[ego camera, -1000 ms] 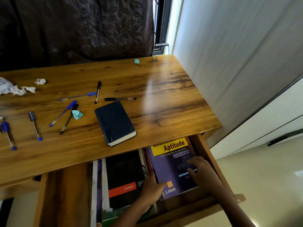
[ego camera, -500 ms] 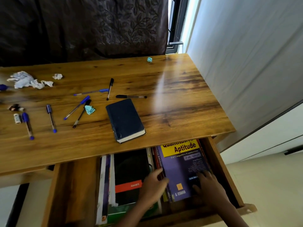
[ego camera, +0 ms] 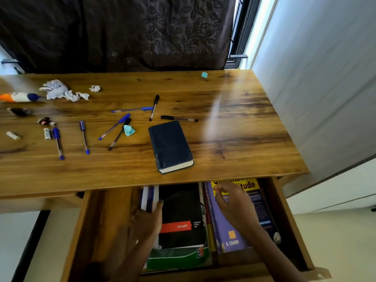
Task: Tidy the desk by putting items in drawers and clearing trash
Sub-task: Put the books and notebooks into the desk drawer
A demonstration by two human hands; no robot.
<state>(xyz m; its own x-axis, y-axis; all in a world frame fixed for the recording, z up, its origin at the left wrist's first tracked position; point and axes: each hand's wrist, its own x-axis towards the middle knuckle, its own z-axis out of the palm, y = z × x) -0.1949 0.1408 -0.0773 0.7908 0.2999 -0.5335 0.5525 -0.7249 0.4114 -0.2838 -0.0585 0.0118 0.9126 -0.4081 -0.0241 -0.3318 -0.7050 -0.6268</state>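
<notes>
The wood drawer (ego camera: 284, 210) is pulled out under the shiny wood desk (ego camera: 234, 127); left hand (ego camera: 147, 219) grips the side of a flat book stack w/ a smooth black pad (ego camera: 181, 204) on top, thumb on the pad. Right hand (ego camera: 234, 202) floats over the purple book (ego camera: 225, 235), fingers bent, thumb & fingertip nearly pinched; can't tell if they hold anything. On the desk: thick dark book (ego camera: 171, 145), thin pens (ego camera: 114, 129), crumpled white paper (ego camera: 59, 91) & 2 blue paper balls (ego camera: 129, 130).

Both hands in the open drawer (ego camera: 284, 210)

Left hand (ego camera: 145, 220) grips the book stack (ego camera: 149, 197); right hand (ego camera: 234, 202) hovers over the purple book (ego camera: 227, 237). Diary (ego camera: 169, 145), pens on the desk (ego camera: 234, 127).
</notes>
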